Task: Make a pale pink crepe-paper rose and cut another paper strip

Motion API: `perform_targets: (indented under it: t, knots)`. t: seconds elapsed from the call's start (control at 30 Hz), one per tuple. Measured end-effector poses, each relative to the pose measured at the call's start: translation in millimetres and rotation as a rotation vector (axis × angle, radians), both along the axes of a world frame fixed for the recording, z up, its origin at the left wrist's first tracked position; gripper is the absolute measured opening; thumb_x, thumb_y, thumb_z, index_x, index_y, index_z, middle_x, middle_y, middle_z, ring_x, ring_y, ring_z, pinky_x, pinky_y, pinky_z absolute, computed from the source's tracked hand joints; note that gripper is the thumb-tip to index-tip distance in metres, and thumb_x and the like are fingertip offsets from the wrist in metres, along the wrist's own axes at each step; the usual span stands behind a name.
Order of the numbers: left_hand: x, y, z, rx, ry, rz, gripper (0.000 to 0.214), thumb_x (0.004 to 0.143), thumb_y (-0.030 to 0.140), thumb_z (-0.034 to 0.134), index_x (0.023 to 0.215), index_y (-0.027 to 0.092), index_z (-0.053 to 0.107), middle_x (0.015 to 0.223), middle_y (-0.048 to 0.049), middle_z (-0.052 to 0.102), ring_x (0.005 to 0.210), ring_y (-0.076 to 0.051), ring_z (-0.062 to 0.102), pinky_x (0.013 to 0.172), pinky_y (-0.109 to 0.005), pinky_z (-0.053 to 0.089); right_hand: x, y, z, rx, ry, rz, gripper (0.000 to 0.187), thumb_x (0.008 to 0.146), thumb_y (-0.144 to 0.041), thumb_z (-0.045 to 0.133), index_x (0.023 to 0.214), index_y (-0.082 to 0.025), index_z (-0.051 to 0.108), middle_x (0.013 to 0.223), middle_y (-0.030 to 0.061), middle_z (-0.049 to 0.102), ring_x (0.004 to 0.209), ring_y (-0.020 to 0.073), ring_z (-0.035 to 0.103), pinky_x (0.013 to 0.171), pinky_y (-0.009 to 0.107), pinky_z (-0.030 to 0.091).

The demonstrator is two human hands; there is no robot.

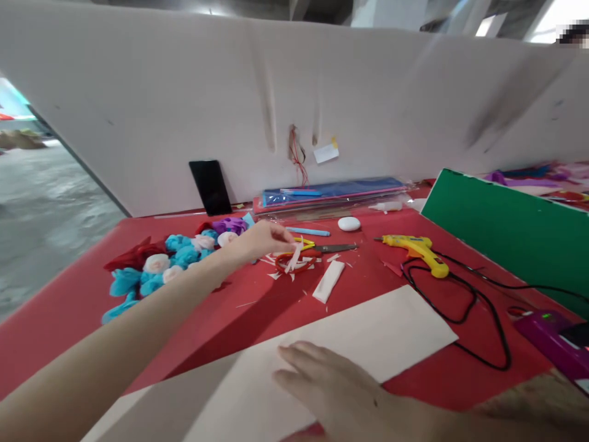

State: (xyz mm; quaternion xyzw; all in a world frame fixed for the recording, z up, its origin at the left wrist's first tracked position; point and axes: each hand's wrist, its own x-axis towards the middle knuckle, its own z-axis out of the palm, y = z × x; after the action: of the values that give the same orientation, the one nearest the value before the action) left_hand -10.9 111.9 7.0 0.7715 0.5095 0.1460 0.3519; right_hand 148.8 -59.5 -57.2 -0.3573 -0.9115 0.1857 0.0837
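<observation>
My left hand (263, 239) reaches out over the scissors, fingertips pinched on a narrow pale paper strip (293, 259) that hangs down. Beneath it lie scissors (335, 248) with red and yellow handles, amid several small paper scraps (274, 275). My right hand (329, 383) rests flat, fingers extended, on a long cream sheet of paper (377, 328). A folded pale strip of paper (328, 282) lies between the scissors and the sheet.
Crepe-paper flowers (184, 252) are heaped at the left. A yellow glue gun (416, 248) with a black cord lies right, before a green board (510, 233). A phone (210, 187) leans on the white partition (184, 92). There is a white oval object (349, 224).
</observation>
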Motion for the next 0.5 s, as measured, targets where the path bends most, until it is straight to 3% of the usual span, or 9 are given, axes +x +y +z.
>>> perform_targets:
  t: [0.07, 0.1, 0.17, 0.23, 0.37, 0.5]
  knots:
    - [29.7, 29.5, 0.8, -0.030, 0.031, -0.024, 0.031, 0.090, 0.031, 0.058, 0.116, 0.015, 0.057, 0.118, -0.0090, 0.060, 0.099, -0.023, 0.062, 0.082, -0.043, 0.054, 7.8, 36.8, 31.2, -0.027, -0.019, -0.284, 0.025, 0.084, -0.041, 0.060, 0.100, -0.025, 0.069, 0.105, 0.0012, 0.071, 0.096, 0.0179, 0.065, 0.080, 0.025, 0.050]
    - [43.5, 42.3, 0.7, -0.036, 0.042, -0.030, 0.031, 0.089, 0.031, 0.059, 0.116, 0.015, 0.058, 0.118, -0.0082, 0.060, 0.100, -0.024, 0.061, 0.082, -0.043, 0.054, 16.7, 59.1, 46.3, 0.004, -0.043, -0.393, 0.024, 0.088, -0.040, 0.054, 0.098, -0.024, 0.069, 0.100, 0.0025, 0.071, 0.092, 0.0177, 0.065, 0.078, 0.027, 0.050]
    - [68.5, 62.9, -0.6, -0.046, 0.053, -0.048, 0.032, 0.089, 0.032, 0.059, 0.116, 0.015, 0.058, 0.121, -0.0079, 0.059, 0.101, -0.026, 0.061, 0.082, -0.042, 0.054, 42.9, 107.2, 69.3, 0.079, -0.080, -0.556, 0.027, 0.095, -0.032, 0.044, 0.105, -0.019, 0.065, 0.104, 0.0072, 0.068, 0.096, 0.0196, 0.063, 0.084, 0.035, 0.049]
    - [89.2, 77.4, -2.8, -0.065, 0.065, -0.072, 0.033, 0.089, 0.032, 0.059, 0.117, 0.015, 0.058, 0.121, -0.0080, 0.059, 0.101, -0.026, 0.061, 0.082, -0.042, 0.054, 74.1, 152.2, 78.8, 0.129, -0.136, -0.680, 0.029, 0.092, -0.034, 0.053, 0.115, -0.016, 0.058, 0.118, 0.0090, 0.060, 0.103, 0.0220, 0.059, 0.088, 0.044, 0.049]
    - [115.3, 94.8, -5.8, -0.136, 0.119, -0.126, 0.032, 0.090, 0.031, 0.058, 0.117, 0.016, 0.057, 0.120, -0.0090, 0.059, 0.100, -0.024, 0.061, 0.083, -0.043, 0.054, 118.4, 209.9, 66.2, 0.070, -0.216, -0.617, 0.032, 0.091, -0.032, 0.056, 0.119, -0.017, 0.056, 0.121, 0.0090, 0.058, 0.103, 0.0220, 0.060, 0.085, 0.043, 0.052]
    - [121.4, 107.5, -2.6, -0.201, 0.248, -0.154, 0.030, 0.090, 0.032, 0.057, 0.116, 0.016, 0.058, 0.121, -0.0076, 0.058, 0.100, -0.024, 0.061, 0.082, -0.041, 0.054, 126.3, 229.2, 47.3, -0.009, -0.248, -0.460, 0.032, 0.090, -0.032, 0.057, 0.118, -0.017, 0.056, 0.121, 0.0087, 0.058, 0.102, 0.0220, 0.060, 0.084, 0.042, 0.052]
